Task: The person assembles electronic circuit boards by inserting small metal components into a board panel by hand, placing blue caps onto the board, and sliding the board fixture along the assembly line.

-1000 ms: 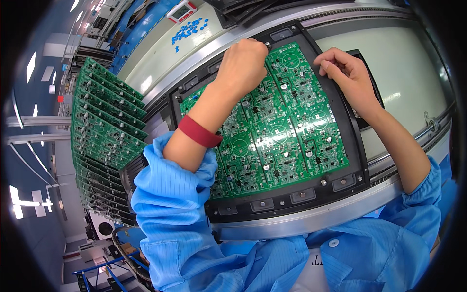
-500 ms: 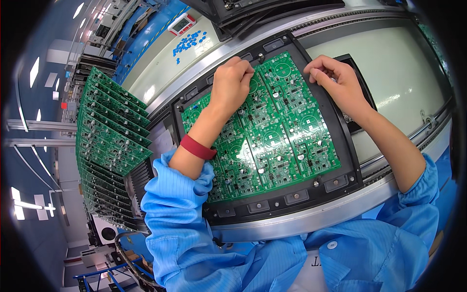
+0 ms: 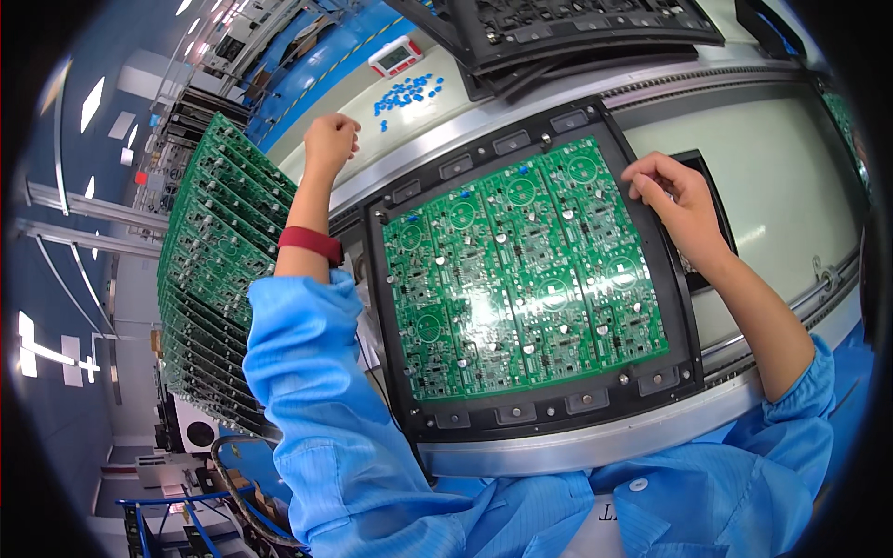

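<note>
A green circuit board panel (image 3: 521,279) lies in a black carrier frame (image 3: 549,405) on the conveyor. Three small blue disc components (image 3: 523,170) stand along the panel's far side. My left hand (image 3: 330,144), a red band on its wrist, is beyond the carrier's far left corner, left of a scatter of blue disc components (image 3: 406,96). Its fingers are curled in, and what they hold, if anything, is hidden. Over the carrier's right edge my right hand (image 3: 684,205) has its thumb and fingers drawn together; anything between them is too small to make out.
A rack of upright green boards (image 3: 223,242) stands at the left. A red and white digital timer (image 3: 395,58) sits beyond the blue discs. Black carriers (image 3: 577,37) are stacked at the far side, and another dark carrier (image 3: 716,200) lies behind my right hand.
My left hand has left the panel and moved left and away, toward the blue discs. My right hand stays by the carrier's right edge. The view has shifted, uncovering the panel's far side.
</note>
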Tool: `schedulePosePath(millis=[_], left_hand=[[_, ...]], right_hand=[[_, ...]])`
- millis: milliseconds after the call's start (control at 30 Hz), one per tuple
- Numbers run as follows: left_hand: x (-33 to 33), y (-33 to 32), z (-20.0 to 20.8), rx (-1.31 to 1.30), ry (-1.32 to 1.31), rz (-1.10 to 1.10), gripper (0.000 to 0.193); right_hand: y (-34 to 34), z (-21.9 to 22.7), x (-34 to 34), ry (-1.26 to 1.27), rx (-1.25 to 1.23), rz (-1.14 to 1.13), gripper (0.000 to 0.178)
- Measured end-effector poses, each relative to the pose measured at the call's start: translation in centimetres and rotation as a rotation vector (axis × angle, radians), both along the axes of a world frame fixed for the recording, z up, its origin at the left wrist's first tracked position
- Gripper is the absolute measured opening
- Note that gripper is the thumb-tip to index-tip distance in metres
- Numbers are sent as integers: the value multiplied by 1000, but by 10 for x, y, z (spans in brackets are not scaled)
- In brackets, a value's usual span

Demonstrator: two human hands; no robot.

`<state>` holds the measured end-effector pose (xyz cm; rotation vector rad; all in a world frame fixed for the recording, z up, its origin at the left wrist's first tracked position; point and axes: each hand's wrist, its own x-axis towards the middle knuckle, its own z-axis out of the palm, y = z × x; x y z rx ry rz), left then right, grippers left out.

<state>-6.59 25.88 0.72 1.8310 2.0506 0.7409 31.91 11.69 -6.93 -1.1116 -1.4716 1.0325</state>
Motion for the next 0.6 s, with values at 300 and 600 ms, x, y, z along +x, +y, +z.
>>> schedulePosePath(millis=[300, 600], left_hand=[[-7, 37, -45, 83, 291, -48, 13], [9, 40, -49, 73, 660, -95, 16]], right_hand=[[-1, 8, -3, -2, -33, -18, 12], [2, 3, -2, -14, 19, -14, 11]])
